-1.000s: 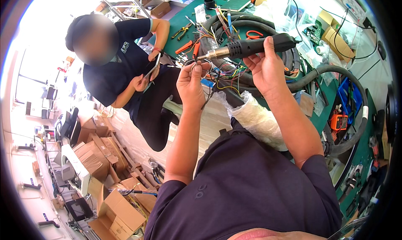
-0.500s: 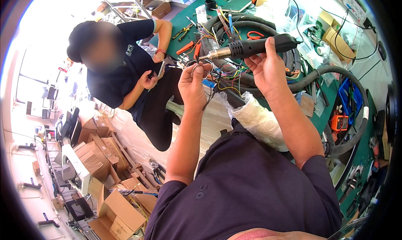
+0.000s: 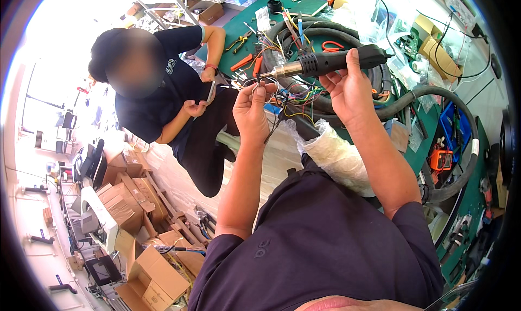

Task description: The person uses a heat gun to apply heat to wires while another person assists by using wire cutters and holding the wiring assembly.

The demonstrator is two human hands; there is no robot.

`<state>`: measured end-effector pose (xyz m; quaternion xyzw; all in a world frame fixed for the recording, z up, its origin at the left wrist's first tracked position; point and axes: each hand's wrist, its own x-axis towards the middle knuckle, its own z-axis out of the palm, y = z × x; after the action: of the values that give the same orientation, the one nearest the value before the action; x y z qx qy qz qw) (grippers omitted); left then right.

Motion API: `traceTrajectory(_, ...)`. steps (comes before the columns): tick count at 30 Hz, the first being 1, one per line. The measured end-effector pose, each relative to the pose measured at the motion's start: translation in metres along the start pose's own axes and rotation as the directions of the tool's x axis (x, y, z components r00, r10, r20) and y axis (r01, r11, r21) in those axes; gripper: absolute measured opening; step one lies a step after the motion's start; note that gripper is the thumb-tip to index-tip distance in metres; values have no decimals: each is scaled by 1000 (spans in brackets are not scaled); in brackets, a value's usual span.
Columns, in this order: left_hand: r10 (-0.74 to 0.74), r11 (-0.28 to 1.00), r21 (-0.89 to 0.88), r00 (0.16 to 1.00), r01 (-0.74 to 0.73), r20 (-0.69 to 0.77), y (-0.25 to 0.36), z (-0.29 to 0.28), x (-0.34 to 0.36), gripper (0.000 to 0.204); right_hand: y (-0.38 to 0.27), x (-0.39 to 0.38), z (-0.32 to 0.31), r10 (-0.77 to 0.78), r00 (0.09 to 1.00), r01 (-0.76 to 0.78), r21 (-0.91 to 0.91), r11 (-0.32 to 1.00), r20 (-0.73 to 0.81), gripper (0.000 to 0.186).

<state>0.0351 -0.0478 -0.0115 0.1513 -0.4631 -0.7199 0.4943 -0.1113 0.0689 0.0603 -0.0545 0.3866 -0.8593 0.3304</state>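
Note:
A black heat gun (image 3: 325, 63) with a metal nozzle lies across my right hand (image 3: 347, 91), the thumb on top and the fingers beneath. Its nozzle points left, its tip close to the fingertips of my left hand (image 3: 251, 113). Those fingertips pinch a thin wire (image 3: 259, 80) with a dark sleeve-like piece standing up at the nozzle tip; whether they touch, I cannot tell. Loose coloured wires (image 3: 296, 89) fan out behind, from a thick black cable (image 3: 446, 93) coiled on the green table. A bundle in clear plastic wrap (image 3: 337, 153) rests below my right forearm.
At left, a seated co-worker holds a phone (image 3: 211, 93) near the table edge. Yellow-handled pliers (image 3: 239, 42), an orange-handled tool (image 3: 241, 62) and red-handled scissors (image 3: 332, 46) lie on the table. An orange meter (image 3: 440, 160) and blue tray (image 3: 461, 124) are at right. Cardboard boxes (image 3: 154, 275) fill the lower left.
Almost nothing differs. Both hands keep their holds, and the nozzle stays at the wire; the whole view has shifted very slightly.

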Motion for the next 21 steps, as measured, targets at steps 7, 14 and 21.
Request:
traceTrajectory(7, 11, 1000, -22, 1000, -11, 11, -3, -1, 1, 13, 0, 2, -2, 1, 1000, -1, 1, 1000, -3, 36)
traceTrajectory(14, 17, 1000, -8, 1000, -17, 4, -3, -2, 0, 13, 0, 1, -1, 2, 1000, -2, -1, 1000, 0, 36)
traceTrajectory(21, 0, 1000, -4, 1000, 1, 11, -2, -2, 0, 13, -1, 1, 0, 2, 1000, -2, -3, 1000, 0, 36)
